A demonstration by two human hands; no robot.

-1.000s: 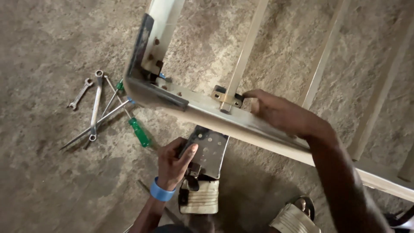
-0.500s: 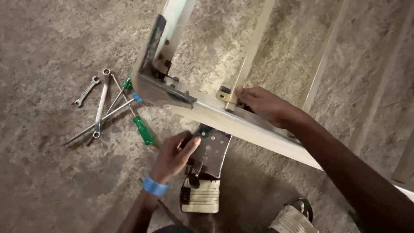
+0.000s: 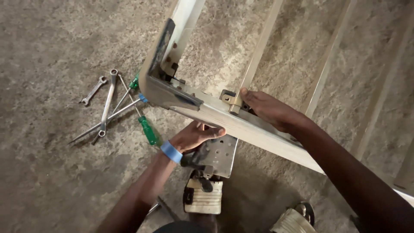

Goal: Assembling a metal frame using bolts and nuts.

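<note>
Metal frame [image 3: 241, 123] above rough concrete floor [image 3: 51, 181]

— Lying on the rough grey concrete floor [image 3: 47, 181], left of the frame?
— Small silver open-ended spanner [image 3: 92, 91], longer silver ring spanner [image 3: 108, 102] beside it, crossed by thin steel rods [image 3: 103, 122].
— And the green?
— Green-handled screwdriver [image 3: 148, 130], just right of the rods; a second green handle [image 3: 134, 82] higher up, partly hidden.
— Lower down?
— Pale striped sandal [image 3: 203, 196], another sandal [image 3: 297, 219] at bottom right.
</note>
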